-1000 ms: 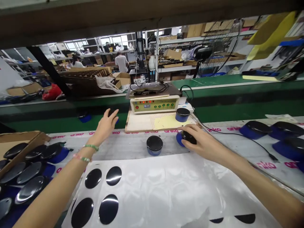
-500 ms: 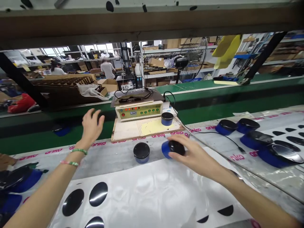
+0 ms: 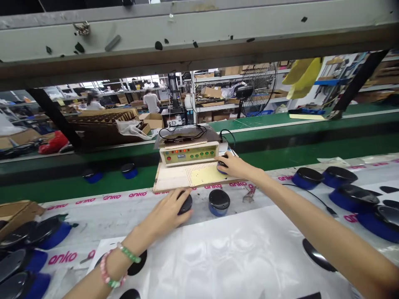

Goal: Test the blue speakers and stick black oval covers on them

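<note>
Looks beneath a pale overhead shelf (image 3: 212,31), past a long green surface (image 3: 258,122), onto cluttered racks (image 3: 218,107) and a standing fan (image 3: 243,91); brightens at the far back, probably through windows (image 3: 145,79).

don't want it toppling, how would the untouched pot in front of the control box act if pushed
The pot would likely slide before tipping, as it stands squat and upright. Its glossy black top could feel slippery. Being round, it might roll if laid over.

Green beaded bracelet (image 3: 129,253), pink-and-green beaded bracelet (image 3: 103,270), both around left wrist (image 3: 137,240), bare forearms (image 3: 289,203)
</note>
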The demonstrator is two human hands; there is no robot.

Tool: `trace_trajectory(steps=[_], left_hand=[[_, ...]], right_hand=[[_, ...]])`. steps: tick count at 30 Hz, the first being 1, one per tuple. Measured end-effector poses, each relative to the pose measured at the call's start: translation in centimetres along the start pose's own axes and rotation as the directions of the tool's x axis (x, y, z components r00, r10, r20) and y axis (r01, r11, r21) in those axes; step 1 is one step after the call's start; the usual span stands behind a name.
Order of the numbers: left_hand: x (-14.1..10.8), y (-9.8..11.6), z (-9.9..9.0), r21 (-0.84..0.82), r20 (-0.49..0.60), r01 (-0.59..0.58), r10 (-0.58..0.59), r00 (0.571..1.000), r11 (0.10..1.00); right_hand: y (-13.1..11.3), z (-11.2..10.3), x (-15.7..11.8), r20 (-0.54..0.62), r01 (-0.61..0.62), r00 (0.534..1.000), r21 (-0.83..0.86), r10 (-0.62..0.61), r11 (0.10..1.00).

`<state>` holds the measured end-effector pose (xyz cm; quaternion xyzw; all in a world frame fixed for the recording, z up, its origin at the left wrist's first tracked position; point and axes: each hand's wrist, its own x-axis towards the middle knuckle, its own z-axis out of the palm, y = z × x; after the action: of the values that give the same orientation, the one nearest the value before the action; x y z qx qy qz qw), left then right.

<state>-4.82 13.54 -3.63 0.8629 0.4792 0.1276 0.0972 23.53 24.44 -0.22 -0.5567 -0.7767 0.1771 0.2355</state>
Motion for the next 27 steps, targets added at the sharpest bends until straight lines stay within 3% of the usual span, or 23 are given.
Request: trace_trajectory(steps=[3,6,9,12,15,17,21,27], left_hand=[[-0.7,-1.4,-1.4,0.016,-0.020,0.071,-0.071,0.997,0.997],[-0.8,-0.9,-1.6,0.025,-0.044,0.095,-0.094,0.995,0.995],[0.7,2.1,-0.4,-0.024,-0.028,-0.022,0.021,0.999,0.999],[3.7,5.5,1.3,-0.132,0.014,-0.174,0.178,0.984,0.976],[7.6,7.3,2.2,-0.211,-0.038,-0.226,0.223,0.974,0.951],[10.2,7.4,2.3,-0.242,-0.118,-0.230,0.207,0.971,0.943],[14.4,6.7,2.6,-0.279,-0.237,-0.189,0.124,0.964,0.941],[16.1,5.6,5.0,-0.314,-0.286,-0.127,0.034,0.958,0.941]], right_hand=[[0.0,-0.9,-3.0,-0.052,0.048,0.998,0.211,-0.038,0.976],[-0.8,-2.0,-6.8,-0.080,0.055,0.997,0.445,-0.021,0.894],[-1.7,-2.8,-9.8,-0.070,0.038,0.998,0.611,0.006,0.791],[-2.4,-3.1,-11.8,-0.104,0.052,0.994,0.713,0.032,0.699],[-2.5,-3.3,-13.9,-0.147,0.063,0.982,0.848,0.119,0.526],[-2.2,-3.2,-15.5,-0.131,0.050,0.975,0.917,0.179,0.396],[-1.8,-2.4,-18.6,-0.076,0.011,0.962,0.971,0.263,0.240],[-2.4,-1.0,-20.3,-0.028,-0.006,0.960,0.992,0.277,0.123]])
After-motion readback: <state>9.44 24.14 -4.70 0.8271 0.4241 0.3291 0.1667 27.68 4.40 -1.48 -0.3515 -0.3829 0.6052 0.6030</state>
